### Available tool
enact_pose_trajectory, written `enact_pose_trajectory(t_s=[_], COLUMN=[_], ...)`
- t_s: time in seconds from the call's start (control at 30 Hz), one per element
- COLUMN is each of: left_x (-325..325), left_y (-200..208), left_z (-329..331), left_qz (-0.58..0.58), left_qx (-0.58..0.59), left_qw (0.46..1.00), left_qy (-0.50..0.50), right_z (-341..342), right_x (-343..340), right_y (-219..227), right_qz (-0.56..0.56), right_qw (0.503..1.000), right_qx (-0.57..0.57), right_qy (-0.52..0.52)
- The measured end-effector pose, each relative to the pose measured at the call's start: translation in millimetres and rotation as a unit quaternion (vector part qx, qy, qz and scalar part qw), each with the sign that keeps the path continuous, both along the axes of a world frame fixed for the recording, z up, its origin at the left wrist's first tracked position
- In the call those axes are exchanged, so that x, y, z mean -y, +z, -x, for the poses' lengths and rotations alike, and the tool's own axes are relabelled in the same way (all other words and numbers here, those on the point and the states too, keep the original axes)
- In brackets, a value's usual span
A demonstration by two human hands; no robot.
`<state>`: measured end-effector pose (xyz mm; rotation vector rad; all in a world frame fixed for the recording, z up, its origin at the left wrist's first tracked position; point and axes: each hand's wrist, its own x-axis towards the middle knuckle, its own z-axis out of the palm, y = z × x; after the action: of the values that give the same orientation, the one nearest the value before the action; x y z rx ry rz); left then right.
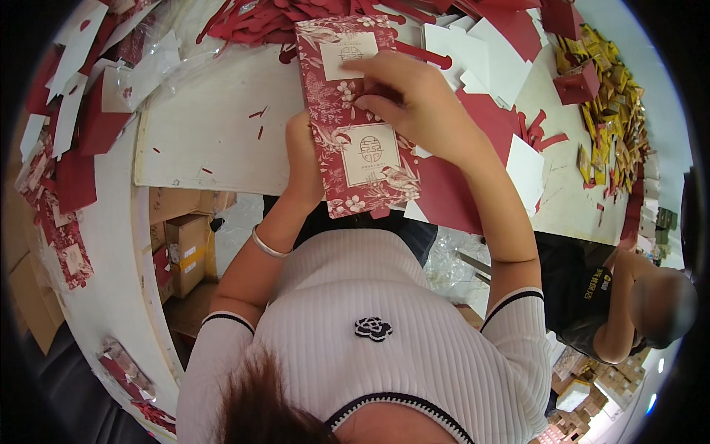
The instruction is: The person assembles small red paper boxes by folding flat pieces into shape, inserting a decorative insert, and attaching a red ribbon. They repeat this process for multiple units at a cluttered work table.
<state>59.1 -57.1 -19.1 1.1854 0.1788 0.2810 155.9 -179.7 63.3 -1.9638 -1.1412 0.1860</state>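
Observation:
A long red carton point(329, 155) with white bird and blossom prints and two cream panels lies tilted across the table's near edge. My left hand point(302, 152) grips its left side, the fingers hidden beneath it. Over the carton's upper half is my right hand point(414, 96), its index finger reaching to the upper cream panel and its thumb apart, with nothing visible between them. Whether those fingertips touch the carton is hard to tell. Flat red card sheets point(451, 196) lie under my right forearm.
Red die-cut strips point(259, 21) heap at the far side. White folded cards point(481, 63) lie far right, beside a pile of yellow packets point(606, 103). Red and white cartons point(81, 140) crowd the left. Another person point(592, 303) is at lower right.

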Motion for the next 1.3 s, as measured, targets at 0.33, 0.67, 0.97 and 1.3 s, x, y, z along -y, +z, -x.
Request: enact_pose_trajectory(t_s=[0.33, 0.67, 0.97, 1.3], left_x=[9, 2, -1, -11], left_y=[6, 9, -8, -8], left_z=[-3, -2, -2, 9], left_qz=[0.231, 0.271, 0.046, 0.014], left_qx=[-0.058, -0.040, -0.006, -0.087], left_qw=[0.970, 0.957, 0.996, 0.995], left_qy=[-0.044, -0.097, -0.076, -0.047], right_z=[-12, -26, -25, -29], right_x=[2, -7, -10, -11], right_y=[-10, -17, -14, -14], right_qz=[-0.013, -0.085, -0.045, -0.106], right_qw=[0.999, 0.958, 0.979, 0.959], right_qx=[-0.037, -0.245, -0.187, -0.257], right_qy=[-0.016, 0.122, 0.067, 0.046])
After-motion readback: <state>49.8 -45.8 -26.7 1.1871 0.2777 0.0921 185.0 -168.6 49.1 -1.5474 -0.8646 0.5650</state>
